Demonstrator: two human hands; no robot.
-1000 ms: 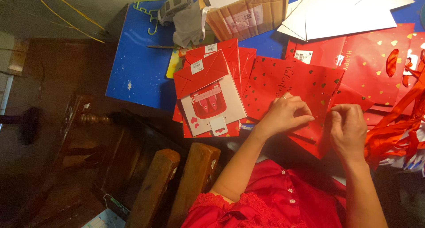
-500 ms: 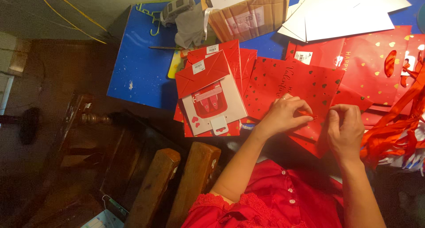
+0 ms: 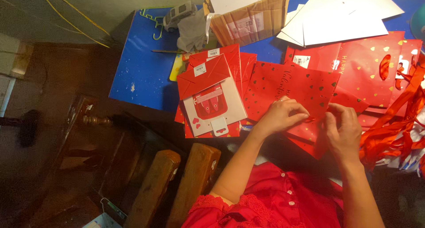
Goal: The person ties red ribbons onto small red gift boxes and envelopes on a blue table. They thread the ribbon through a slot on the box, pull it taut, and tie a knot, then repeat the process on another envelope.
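Both hands, left (image 3: 278, 116) and right (image 3: 343, 129), are pinching a red ribbon (image 3: 311, 119) between them on the red gift bag (image 3: 290, 87) underneath; more ribbons (image 3: 389, 135) are lying just right.

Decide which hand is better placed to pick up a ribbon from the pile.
The right hand: the ribbon pile lies just beside it, while the left hand rests on the red paper bag, farther away.

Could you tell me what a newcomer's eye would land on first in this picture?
First, the two hands at centre: the left hand and right hand both pinch the near edge of a flat red gift bag with small hearts. Left of it lies a stack of folded red bags; loose red ribbons spill at the right edge.
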